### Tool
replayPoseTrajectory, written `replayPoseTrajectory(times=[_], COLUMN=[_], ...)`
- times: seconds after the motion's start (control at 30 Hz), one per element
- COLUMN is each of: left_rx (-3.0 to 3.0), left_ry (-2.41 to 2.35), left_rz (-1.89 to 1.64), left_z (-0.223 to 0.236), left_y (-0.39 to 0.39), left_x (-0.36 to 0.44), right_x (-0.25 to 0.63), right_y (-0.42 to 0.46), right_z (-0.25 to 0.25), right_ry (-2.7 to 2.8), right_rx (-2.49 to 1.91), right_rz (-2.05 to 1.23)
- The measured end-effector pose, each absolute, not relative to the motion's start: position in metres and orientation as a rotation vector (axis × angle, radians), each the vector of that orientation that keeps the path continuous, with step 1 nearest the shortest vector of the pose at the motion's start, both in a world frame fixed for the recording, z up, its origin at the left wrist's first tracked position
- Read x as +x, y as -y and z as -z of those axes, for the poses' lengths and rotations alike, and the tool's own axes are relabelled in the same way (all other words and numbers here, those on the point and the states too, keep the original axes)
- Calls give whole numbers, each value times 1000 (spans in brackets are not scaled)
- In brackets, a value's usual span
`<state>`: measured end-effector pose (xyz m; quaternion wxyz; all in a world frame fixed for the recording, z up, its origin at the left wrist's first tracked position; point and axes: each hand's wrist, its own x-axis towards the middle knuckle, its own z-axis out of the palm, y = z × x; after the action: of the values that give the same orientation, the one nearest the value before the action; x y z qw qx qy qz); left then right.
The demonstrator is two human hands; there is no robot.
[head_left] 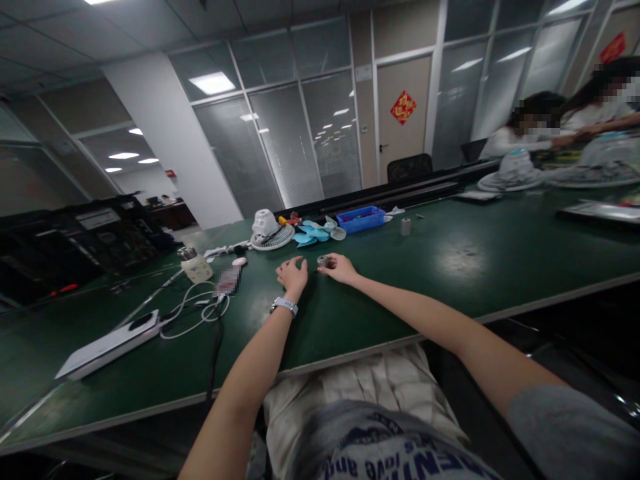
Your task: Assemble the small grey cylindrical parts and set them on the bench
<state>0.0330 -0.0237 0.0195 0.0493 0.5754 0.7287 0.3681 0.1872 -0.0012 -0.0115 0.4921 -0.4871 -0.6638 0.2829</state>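
Note:
My left hand (291,275) rests on the green table (450,267), fingers loosely curled, a watch on its wrist; nothing shows in it. Just to its right, my right hand (339,268) pinches a small round metal part (323,261) against the tabletop. Beyond both hands lie a white fan motor with grille (270,231), light blue fan blades (314,233) and a blue tray (360,219).
A small grey roll (405,227) stands right of the tray. At left lie a white power strip (107,345), white cables (193,310) and a white adapter (197,269). Two other people (550,133) work at the far right end.

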Motion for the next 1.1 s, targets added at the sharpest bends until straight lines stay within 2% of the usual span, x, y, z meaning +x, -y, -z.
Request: replayPoseTrajectory(times=[0.13, 0.33, 0.47, 0.7, 0.8, 0.93, 1.1], left_rx=[1712, 1726, 1727, 1738, 1736, 1729, 1701], left_ry=[-2174, -2093, -2087, -2082, -2085, -2092, -2133], left_rz=[-1152, -1175, -1173, -1175, -1176, -1174, -1173], left_z=[-19, -17, -17, -15, -15, -16, -17], left_y=[21, 21, 22, 19, 18, 18, 19], left_x=[30, 29, 30, 27, 27, 27, 27], right_x=[217, 306, 350, 356, 345, 311, 230], right_y=[-6, -9, -8, -11, -6, 9, 31], right_z=[1, -13, -13, -11, -15, -25, -25], right_ry=[1498, 1211, 1020, 906, 863, 1170, 1966], right_rx=[-1389, -1754, -1919, -1999, -1949, -1682, -1291], right_rz=[-514, -180, -105, -188, -35, 285, 98])
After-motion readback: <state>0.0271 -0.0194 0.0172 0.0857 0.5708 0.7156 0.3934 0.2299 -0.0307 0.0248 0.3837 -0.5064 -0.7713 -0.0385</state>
